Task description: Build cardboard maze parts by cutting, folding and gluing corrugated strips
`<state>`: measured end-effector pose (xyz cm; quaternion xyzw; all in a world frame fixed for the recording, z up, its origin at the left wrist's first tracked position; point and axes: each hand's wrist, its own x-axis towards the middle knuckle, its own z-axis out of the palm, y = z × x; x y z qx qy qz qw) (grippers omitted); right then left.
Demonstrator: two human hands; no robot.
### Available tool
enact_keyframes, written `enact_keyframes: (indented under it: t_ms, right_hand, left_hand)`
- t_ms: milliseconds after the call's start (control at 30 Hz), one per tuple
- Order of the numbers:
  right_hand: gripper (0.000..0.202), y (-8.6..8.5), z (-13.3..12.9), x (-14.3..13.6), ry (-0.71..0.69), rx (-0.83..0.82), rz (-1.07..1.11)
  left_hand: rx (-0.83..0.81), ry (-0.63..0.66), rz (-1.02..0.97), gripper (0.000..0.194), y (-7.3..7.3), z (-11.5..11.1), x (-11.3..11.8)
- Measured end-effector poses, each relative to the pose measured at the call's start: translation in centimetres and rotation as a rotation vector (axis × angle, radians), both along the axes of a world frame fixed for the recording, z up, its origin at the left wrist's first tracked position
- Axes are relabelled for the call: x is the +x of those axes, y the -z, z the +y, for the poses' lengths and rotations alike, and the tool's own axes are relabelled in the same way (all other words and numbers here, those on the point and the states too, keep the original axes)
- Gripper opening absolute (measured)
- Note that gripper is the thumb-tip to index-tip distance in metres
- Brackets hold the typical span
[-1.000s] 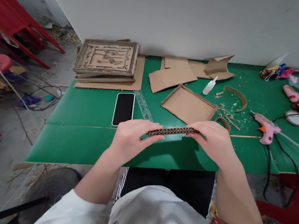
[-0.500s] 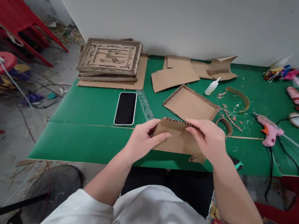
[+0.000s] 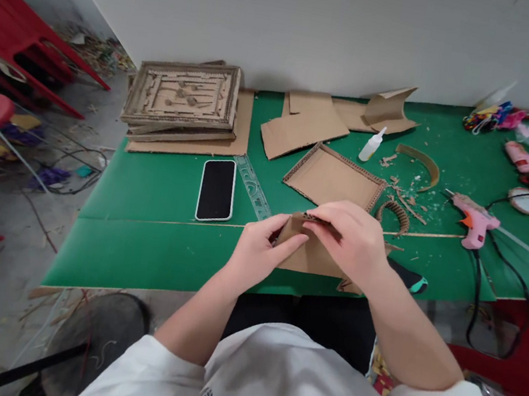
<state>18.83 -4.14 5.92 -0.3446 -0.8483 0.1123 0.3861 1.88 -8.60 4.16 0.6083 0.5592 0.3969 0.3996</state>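
"Where's the cardboard piece right now?"

"In both hands, over the near side of the green table, nearer than the shallow cardboard tray. I can't tell whether its lower edge touches the tabletop."

"And the grip?"

"The left hand clasps its left end, thumb across the near face. The right hand pinches the far, upper edge; the fingers hide exactly what they press."

"It looks like edge work to me. How would you do it well?"

"Let the left hand steady the sheet close to the pinch, so the panel doesn't buckle. Press in small, even steps along the edge; a hard squeeze could crush the corrugation."

"Anything to watch?"

"The dark-handled tool just beside the right forearm. I'd keep that elbow from sweeping it."
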Motion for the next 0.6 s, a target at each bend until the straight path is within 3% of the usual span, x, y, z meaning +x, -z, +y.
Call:
enact_keyframes:
  t_ms: [100,200,467,600]
  right_hand:
    - [0.014,0.7,-0.6,-0.5,0.069,0.158,0.018]
    - [0.013,0.7,-0.6,-0.5,0.093,0.117,0.026]
    - [0.012,-1.1,0.5,-0.2,-0.020,-0.409,0.048]
    - [0.033,-1.0,1.7,2.8,0.001,-0.639,-0.008]
  left_hand:
    - [0.031,-0.043,-0.016,0.026,-0.1,0.0,0.3]
    - [0.020,-0.013,0.017,0.025,-0.1,-0.1,0.3]
    - [-0.042,0.068,-0.025,0.029,0.1,0.1,0.3]
    - [-0.118,-0.039,-0.240,0.040,1.2,0.9,-1.2]
